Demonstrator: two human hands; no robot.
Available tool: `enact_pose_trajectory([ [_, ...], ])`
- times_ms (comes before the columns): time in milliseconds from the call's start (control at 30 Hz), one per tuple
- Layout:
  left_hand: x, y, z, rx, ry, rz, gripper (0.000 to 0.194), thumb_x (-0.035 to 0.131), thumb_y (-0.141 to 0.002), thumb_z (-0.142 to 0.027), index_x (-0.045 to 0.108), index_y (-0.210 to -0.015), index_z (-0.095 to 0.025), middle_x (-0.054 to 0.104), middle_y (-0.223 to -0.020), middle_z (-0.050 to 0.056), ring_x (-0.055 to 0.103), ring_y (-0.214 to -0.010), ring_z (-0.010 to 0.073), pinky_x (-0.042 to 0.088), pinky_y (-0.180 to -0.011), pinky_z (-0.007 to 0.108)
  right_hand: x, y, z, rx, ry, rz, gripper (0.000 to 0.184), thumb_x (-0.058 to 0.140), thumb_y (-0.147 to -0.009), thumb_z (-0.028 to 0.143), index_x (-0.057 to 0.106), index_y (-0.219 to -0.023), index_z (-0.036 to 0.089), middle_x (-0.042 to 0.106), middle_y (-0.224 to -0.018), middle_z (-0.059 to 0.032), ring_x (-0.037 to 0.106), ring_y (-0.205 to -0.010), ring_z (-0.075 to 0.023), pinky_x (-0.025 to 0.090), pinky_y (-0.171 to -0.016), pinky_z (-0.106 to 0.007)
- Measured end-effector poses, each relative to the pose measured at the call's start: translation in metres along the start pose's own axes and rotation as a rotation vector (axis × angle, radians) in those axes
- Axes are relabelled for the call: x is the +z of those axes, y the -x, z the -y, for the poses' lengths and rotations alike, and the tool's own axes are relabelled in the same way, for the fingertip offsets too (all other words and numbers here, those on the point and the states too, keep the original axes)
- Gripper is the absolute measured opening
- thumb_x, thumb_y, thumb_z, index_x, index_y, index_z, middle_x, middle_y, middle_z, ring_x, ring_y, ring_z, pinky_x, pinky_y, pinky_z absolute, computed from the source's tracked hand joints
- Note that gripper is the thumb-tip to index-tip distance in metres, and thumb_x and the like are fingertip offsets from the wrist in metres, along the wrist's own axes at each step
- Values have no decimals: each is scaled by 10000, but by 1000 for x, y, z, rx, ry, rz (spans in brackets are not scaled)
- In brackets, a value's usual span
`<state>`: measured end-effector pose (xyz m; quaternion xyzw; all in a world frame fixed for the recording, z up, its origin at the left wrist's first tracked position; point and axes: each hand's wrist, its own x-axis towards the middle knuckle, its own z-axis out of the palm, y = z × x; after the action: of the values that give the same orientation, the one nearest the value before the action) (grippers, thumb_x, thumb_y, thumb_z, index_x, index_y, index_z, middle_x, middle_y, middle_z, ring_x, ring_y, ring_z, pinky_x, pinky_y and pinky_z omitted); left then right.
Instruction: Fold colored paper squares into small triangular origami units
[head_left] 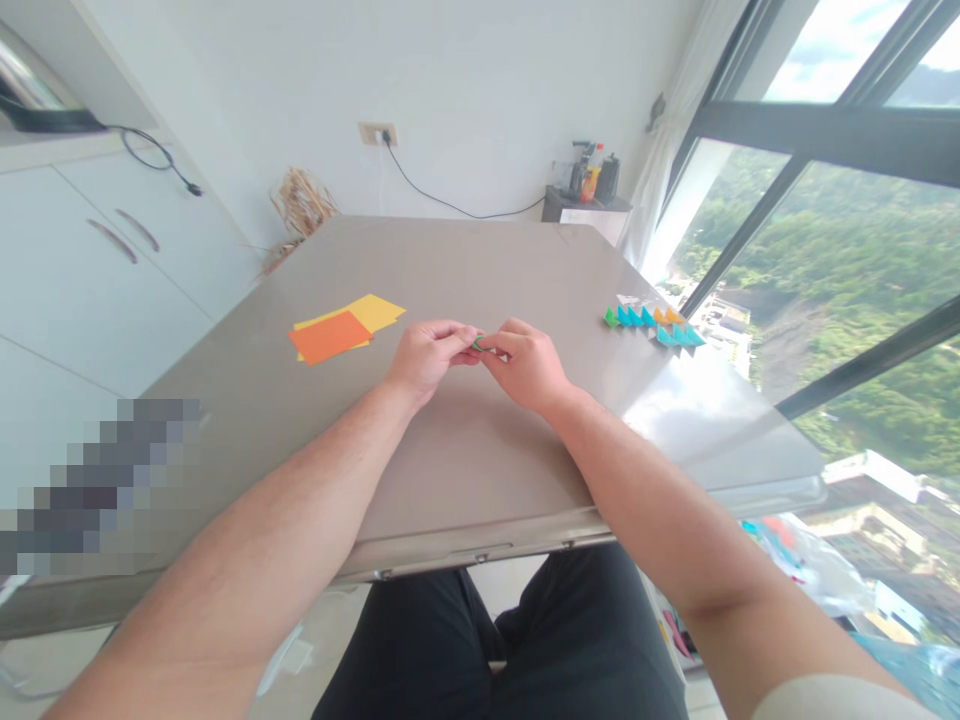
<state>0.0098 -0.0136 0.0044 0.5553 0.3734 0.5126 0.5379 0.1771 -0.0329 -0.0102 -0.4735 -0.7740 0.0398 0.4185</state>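
My left hand [427,355] and my right hand [529,362] meet over the middle of the grey table [465,470]. Both pinch a small folded green paper piece [478,344] between their fingertips; most of it is hidden by the fingers. To the left lie flat paper sheets, an orange sheet [328,336] on top of yellow sheets [375,311]. To the right stands a row of small folded paper triangles [654,322], green, teal, orange and white.
White cabinets [112,270] run along the left. A wall socket with a black cable [377,133] is behind the table, with dried straw [300,205] and a small stand holding bottles [589,180]. A large window [840,250] fills the right side.
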Motion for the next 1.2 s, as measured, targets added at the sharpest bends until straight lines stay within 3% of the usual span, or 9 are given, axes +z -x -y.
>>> enact_pose_trajectory([
  [333,1,1,0,-9,12,-2,300,805,-718,-412,786,-819,-131,758,-844,101,713,-795,223,595,-794,400,-1,1,2,-24,18,-48,94,596,-877,226,686,-857,209,604,-864,-18,523,-689,-114,406,-672,-251],
  [1200,6,5,-3,-29,68,17,259,820,-705,-376,789,-803,-139,759,-850,89,718,-810,220,592,-854,420,-2,2,8,-24,202,-35,187,535,-932,276,657,-807,209,613,-790,-27,506,-682,-139,322,-614,-269],
])
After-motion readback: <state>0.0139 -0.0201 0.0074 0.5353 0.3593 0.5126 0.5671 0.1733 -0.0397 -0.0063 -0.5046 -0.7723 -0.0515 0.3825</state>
